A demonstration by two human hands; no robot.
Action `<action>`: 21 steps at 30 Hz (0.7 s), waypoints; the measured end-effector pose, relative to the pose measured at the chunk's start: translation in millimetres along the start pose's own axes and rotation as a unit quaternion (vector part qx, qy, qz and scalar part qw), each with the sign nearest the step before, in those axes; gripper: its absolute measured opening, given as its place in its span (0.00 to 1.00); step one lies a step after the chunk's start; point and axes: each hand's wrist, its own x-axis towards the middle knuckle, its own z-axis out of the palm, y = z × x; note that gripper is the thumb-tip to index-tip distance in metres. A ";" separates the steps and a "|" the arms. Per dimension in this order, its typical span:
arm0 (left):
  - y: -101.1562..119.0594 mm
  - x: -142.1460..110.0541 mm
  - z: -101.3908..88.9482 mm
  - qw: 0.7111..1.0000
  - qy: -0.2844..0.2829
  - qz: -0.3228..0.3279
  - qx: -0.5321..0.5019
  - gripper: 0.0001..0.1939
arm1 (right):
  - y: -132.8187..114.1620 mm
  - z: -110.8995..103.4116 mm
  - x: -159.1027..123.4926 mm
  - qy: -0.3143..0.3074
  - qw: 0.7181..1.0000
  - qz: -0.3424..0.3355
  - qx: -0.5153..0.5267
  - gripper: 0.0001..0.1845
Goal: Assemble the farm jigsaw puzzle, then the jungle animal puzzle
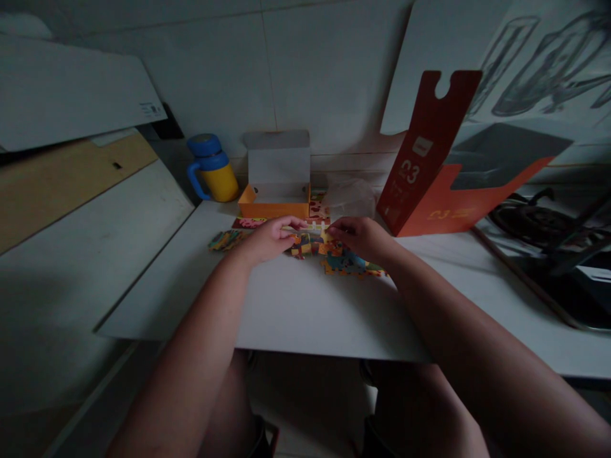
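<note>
Head view: puzzle pieces [311, 247] lie on the table [305, 312] between the left hand [273, 239] and the right hand [365, 236], probably so both can reach them. The left thumb and fingers are parted, grasping nothing that shows. The right fingers bend down at a yellow piece [326, 236]; whether they pinch it, I cannot tell. A small box [274, 208] stands open behind, likely leaving room in front.
</note>
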 end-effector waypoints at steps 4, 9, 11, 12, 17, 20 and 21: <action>1.6 1.8 11.9 0.998 -0.024 0.003 0.056 0.19 | -1.0 0.6 0.9 -0.003 1.000 0.001 0.000 0.21; 2.9 -1.1 5.7 0.994 -0.060 -0.026 0.083 0.20 | -0.7 1.4 1.7 0.005 1.000 -0.002 -0.007 0.19; 3.5 -2.0 1.8 0.996 -0.053 -0.045 0.054 0.18 | 0.1 1.2 1.9 0.009 1.000 -0.004 -0.007 0.19; 3.9 -2.2 0.3 0.997 -0.033 -0.054 0.035 0.16 | 0.7 1.0 2.0 0.012 1.000 -0.005 -0.008 0.19; 4.0 -2.5 -5.7 0.990 0.114 -0.084 0.013 0.13 | 3.3 -0.5 2.6 0.021 1.000 0.002 -0.015 0.19; 1.8 -4.6 -12.0 0.986 0.130 -0.099 0.038 0.18 | 2.8 -1.3 2.2 0.017 1.000 0.010 -0.015 0.18; 1.5 -5.8 -14.7 0.987 0.108 -0.110 0.043 0.19 | 2.4 -1.4 2.0 0.016 1.000 0.010 -0.015 0.18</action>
